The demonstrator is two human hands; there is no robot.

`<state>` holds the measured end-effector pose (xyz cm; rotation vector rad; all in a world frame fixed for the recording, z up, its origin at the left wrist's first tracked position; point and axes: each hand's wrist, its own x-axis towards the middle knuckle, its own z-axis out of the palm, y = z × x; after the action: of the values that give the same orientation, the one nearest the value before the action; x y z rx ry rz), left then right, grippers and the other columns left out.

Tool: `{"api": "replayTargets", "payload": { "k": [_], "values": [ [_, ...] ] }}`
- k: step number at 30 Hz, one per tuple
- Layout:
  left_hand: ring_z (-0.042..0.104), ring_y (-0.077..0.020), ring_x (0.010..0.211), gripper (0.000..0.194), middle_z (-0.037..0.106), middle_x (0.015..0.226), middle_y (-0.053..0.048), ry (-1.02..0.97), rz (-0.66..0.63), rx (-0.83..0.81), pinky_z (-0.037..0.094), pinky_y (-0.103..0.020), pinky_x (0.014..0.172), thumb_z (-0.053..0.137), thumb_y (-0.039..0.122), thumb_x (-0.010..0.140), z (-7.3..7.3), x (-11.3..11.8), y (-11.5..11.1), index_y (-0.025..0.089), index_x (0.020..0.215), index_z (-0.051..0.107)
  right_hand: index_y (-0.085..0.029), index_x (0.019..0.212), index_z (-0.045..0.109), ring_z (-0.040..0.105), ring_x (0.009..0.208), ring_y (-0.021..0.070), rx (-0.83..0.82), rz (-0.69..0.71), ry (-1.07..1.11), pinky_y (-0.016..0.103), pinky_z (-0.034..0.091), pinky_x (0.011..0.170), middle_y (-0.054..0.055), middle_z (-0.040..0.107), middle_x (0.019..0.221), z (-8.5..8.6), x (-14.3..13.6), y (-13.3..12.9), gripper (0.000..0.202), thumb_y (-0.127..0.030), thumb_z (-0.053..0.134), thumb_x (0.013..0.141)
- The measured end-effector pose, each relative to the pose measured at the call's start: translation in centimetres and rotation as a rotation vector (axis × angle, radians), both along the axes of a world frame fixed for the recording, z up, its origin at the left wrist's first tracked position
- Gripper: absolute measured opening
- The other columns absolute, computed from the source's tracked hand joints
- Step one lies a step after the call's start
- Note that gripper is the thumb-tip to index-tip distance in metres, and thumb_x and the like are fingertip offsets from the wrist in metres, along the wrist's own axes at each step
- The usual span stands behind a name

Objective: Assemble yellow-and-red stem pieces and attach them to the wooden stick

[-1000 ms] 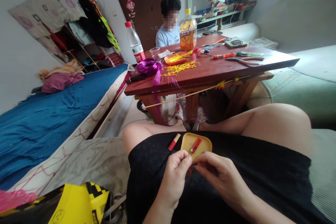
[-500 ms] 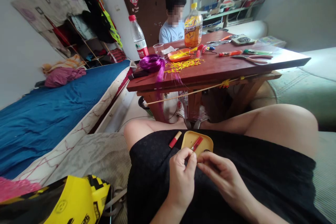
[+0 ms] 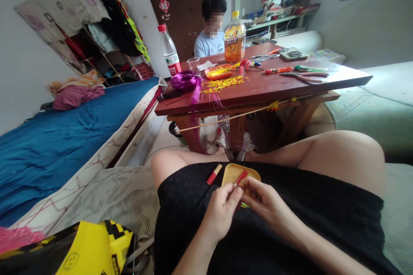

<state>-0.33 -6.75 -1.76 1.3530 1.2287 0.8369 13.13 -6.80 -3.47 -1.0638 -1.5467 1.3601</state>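
I am seated with a black cloth over my lap. A small yellow tray (image 3: 229, 171) rests on it, with a red stick (image 3: 241, 177) lying inside. A red and tan tube (image 3: 214, 174) lies on the cloth just left of the tray. My left hand (image 3: 222, 208) and my right hand (image 3: 265, 201) meet fingertip to fingertip at the tray's near edge. Together they pinch a small green piece (image 3: 244, 205), which is mostly hidden by the fingers.
A low wooden table (image 3: 258, 90) stands ahead with an orange drink bottle (image 3: 235, 36), a water bottle (image 3: 167, 53), purple thread (image 3: 185, 81), yellow bits (image 3: 222, 83) and pliers (image 3: 303, 76). A person (image 3: 211, 34) sits behind it. A blue bed (image 3: 64, 137) lies left, a yellow bag (image 3: 93, 249) near left.
Both hands have crept slightly up to the tray's near edge and closed together. A green piece now shows under the fingertips. The view has shifted a little.
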Motion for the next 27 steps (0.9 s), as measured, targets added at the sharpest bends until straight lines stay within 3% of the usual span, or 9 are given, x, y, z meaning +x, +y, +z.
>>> {"api": "replayTargets", "payload": {
  "k": [3, 5, 7, 10, 14, 21, 27],
  "values": [
    [0.037, -0.0094, 0.050, 0.026, 0.047, 0.054, 0.003, -0.134, 0.031, -0.083, 0.027, -0.021, 0.047, 0.058, 0.038, 0.076, -0.1, -0.3, 0.8, 0.017, 0.061, 0.054, -0.018, 0.090, 0.050, 0.050, 0.058, 0.0104, 0.042, 0.111, -0.156, 0.020, 0.039, 0.051, -0.003, 0.054, 0.069, -0.2, 1.3, 2.1, 0.013, -0.027, 0.050, 0.081],
    [0.036, -0.0083, 0.047, 0.029, 0.046, 0.051, 0.003, -0.183, 0.100, -0.107, 0.026, -0.021, 0.047, 0.060, 0.039, 0.073, -0.4, -0.8, 1.4, 0.017, 0.056, 0.051, -0.019, 0.104, 0.050, 0.057, 0.063, 0.0117, 0.078, 0.174, -0.434, 0.020, 0.042, 0.053, 0.000, 0.060, 0.081, -0.9, 2.4, 3.6, 0.023, -0.023, 0.048, 0.082],
    [0.035, -0.0073, 0.045, 0.032, 0.046, 0.049, 0.004, -0.195, 0.157, -0.119, 0.025, -0.020, 0.046, 0.060, 0.041, 0.072, -0.8, -1.2, 1.9, 0.016, 0.055, 0.050, -0.017, 0.099, 0.057, 0.059, 0.067, 0.0142, 0.085, 0.175, -0.636, 0.023, 0.043, 0.056, 0.002, 0.062, 0.079, -2.2, 3.0, 4.9, 0.019, -0.018, 0.047, 0.082],
    [0.034, -0.0066, 0.044, 0.033, 0.047, 0.049, 0.003, -0.211, 0.209, -0.146, 0.024, -0.020, 0.046, 0.061, 0.044, 0.070, -1.6, -1.5, 2.2, 0.015, 0.056, 0.051, -0.016, 0.073, 0.062, 0.060, 0.068, 0.0154, 0.077, 0.244, -0.835, 0.027, 0.046, 0.064, 0.002, 0.063, 0.071, -4.8, 2.6, 5.5, 0.009, -0.017, 0.056, 0.080],
    [0.035, -0.0067, 0.044, 0.034, 0.048, 0.049, 0.002, -0.221, 0.247, -0.179, 0.024, -0.020, 0.046, 0.062, 0.045, 0.068, -2.3, -1.4, 2.0, 0.015, 0.056, 0.052, -0.014, 0.095, 0.059, 0.060, 0.080, 0.0151, 0.088, 0.370, -1.026, 0.035, 0.050, 0.072, 0.003, 0.062, 0.094, -7.3, 0.8, 4.5, 0.019, -0.030, 0.053, 0.087],
    [0.036, -0.0070, 0.044, 0.035, 0.048, 0.047, 0.002, -0.228, 0.256, -0.210, 0.024, -0.021, 0.046, 0.064, 0.046, 0.065, -2.4, -1.2, 1.7, 0.014, 0.053, 0.053, -0.015, 0.104, 0.057, 0.056, 0.098, 0.0205, 0.191, 0.398, -1.168, 0.042, 0.045, 0.084, 0.007, 0.058, 0.110, -7.2, -0.2, 3.8, 0.023, -0.029, 0.053, 0.087],
    [0.035, -0.0071, 0.044, 0.035, 0.048, 0.047, 0.002, -0.242, 0.272, -0.195, 0.023, -0.021, 0.046, 0.064, 0.045, 0.066, -2.6, -1.4, 1.6, 0.015, 0.053, 0.053, -0.015, 0.105, 0.057, 0.057, 0.095, 0.0192, 0.140, 0.317, -1.133, 0.040, 0.047, 0.082, 0.006, 0.058, 0.109, -7.0, -0.8, 3.4, 0.022, -0.028, 0.053, 0.087]
  ]
}}
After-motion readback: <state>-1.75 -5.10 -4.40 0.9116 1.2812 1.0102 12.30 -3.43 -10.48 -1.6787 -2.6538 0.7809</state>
